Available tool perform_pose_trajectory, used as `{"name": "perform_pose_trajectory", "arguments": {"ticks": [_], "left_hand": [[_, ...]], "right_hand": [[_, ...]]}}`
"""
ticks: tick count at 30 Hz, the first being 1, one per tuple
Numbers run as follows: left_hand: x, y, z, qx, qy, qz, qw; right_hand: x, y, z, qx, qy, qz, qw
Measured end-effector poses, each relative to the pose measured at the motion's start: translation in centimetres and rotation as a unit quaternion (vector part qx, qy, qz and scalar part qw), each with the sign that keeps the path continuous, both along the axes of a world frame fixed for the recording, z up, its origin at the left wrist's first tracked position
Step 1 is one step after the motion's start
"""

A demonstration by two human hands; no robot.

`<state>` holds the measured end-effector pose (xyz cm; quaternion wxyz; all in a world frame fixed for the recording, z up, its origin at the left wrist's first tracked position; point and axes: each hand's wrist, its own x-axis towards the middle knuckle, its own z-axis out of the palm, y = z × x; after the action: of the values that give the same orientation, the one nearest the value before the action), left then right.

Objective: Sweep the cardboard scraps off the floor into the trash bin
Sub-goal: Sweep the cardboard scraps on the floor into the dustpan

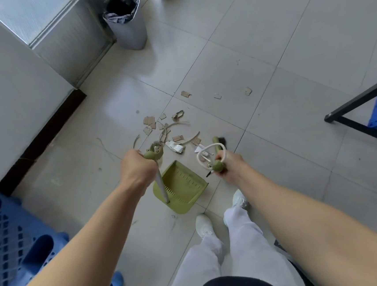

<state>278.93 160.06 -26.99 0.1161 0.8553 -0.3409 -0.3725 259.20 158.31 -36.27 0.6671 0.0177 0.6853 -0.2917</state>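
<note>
Grey tile floor (265, 43) | trash bin (129, 31) at 12 o'clock | your left hand (137, 168) holds dustpan (180, 187) | right hand (227, 166) holds broom (218, 148) | cardboard scraps (165, 131) ahead

You have one trash bin (126, 22) at 12 o'clock, one dustpan (182, 187), one broom (217, 156), two blue crates (12, 236).

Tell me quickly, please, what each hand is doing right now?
Left hand: closed around the dustpan handle.
Right hand: closed around the broom handle.
</note>
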Motion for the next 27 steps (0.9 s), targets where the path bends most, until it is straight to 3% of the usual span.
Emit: {"name": "perform_pose_trajectory", "arguments": {"ticks": [10,27], "left_hand": [[-2.2,-1.2,0.7,0.016,-0.005,-0.028,0.999],[-18.2,-10.5,2.0,-0.022,0.021,-0.175,0.984]], "right_hand": [[-3.2,-1.8,0.3,-0.051,-0.052,-0.025,0.997],[-21.5,-4.4,1.9,-0.054,0.1,-0.227,0.967]]}}
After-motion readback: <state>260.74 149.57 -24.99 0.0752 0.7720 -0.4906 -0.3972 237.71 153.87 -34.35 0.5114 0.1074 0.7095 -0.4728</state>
